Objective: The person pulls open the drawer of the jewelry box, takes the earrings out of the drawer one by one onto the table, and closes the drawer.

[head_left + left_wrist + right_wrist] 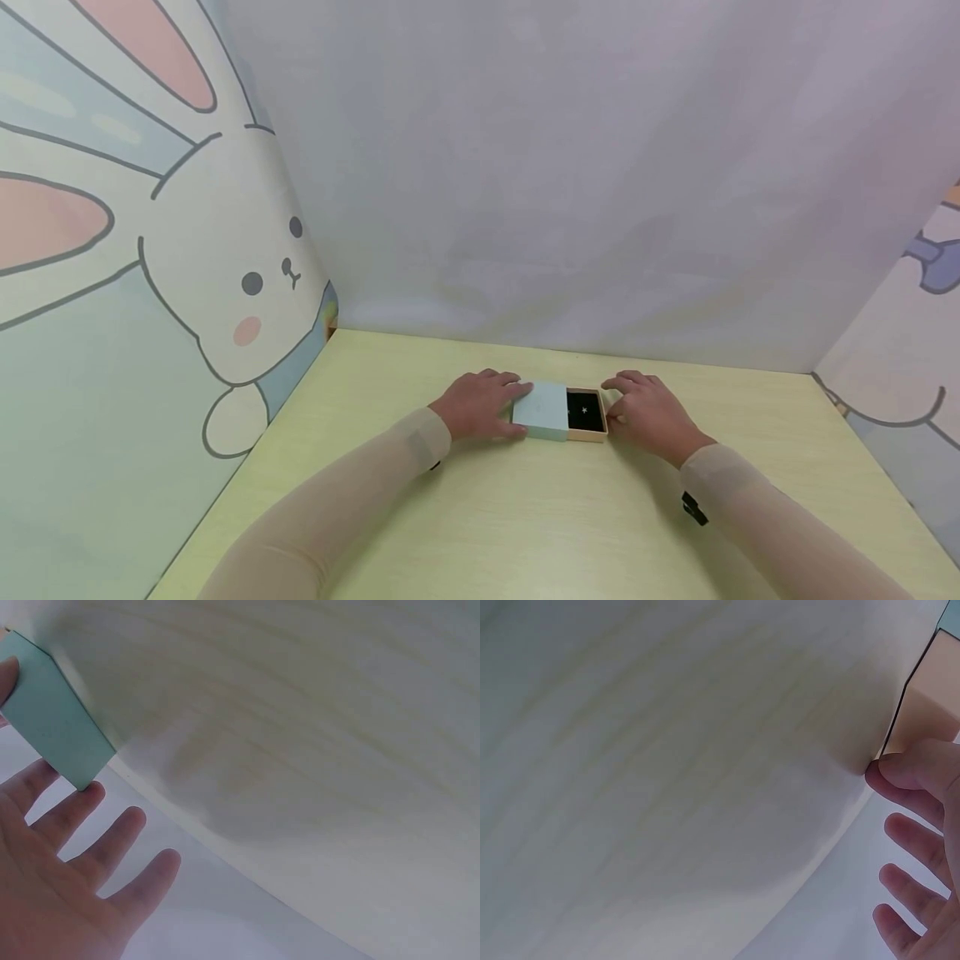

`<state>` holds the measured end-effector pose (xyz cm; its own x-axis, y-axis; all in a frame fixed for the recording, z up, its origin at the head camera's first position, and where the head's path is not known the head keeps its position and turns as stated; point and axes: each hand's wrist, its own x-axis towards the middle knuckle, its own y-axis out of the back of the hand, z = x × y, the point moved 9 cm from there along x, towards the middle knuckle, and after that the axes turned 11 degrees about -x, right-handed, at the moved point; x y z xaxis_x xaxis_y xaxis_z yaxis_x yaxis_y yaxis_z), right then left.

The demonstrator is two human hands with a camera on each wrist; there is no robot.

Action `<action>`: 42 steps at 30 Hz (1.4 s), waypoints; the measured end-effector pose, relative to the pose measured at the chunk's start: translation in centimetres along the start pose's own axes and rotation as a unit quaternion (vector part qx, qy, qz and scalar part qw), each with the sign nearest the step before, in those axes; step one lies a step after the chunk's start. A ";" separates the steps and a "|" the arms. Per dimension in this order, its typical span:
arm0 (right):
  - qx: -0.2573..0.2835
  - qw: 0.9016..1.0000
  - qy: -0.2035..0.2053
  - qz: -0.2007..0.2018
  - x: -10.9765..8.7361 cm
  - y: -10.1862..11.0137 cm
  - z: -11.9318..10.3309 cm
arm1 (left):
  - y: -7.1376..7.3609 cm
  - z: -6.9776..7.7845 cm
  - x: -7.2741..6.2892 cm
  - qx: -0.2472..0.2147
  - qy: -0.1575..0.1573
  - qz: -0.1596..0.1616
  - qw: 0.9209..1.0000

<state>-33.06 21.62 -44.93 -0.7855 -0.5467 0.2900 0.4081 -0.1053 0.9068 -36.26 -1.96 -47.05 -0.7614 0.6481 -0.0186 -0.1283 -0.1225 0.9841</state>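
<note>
well, the left hand [483, 406] grips the mint sleeve [540, 408] at left while the right hand [649, 417] pinches the tan tray [587, 436] jutting out right, toward the far side of the table [510, 517].

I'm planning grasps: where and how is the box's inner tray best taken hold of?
Probably pinch the inner tray by its exposed end wall, coming from the right: the light-blue sleeve covers its left part, and the left hand grips there. The thin, upright wall suits finger and thumb.
</note>
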 end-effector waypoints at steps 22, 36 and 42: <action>0.000 1.000 -0.005 -0.008 -0.4 -0.3 0.3 | 0.0 0.1 -0.2 -0.002 0.005 0.000 1.000; -0.001 1.000 -0.009 -0.008 -0.5 -0.1 0.3 | 0.1 0.1 -0.2 -0.006 0.005 -0.001 1.000; -0.006 1.000 -0.011 -0.010 -0.5 -0.2 0.3 | 0.5 0.4 -0.5 -0.007 0.005 0.001 1.000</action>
<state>-32.90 22.20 -45.21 -0.8036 -0.5255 0.2793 0.3985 -0.1265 0.9084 -35.68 -2.10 -46.46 -0.7685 0.6396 -0.0178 -0.1344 -0.1341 0.9818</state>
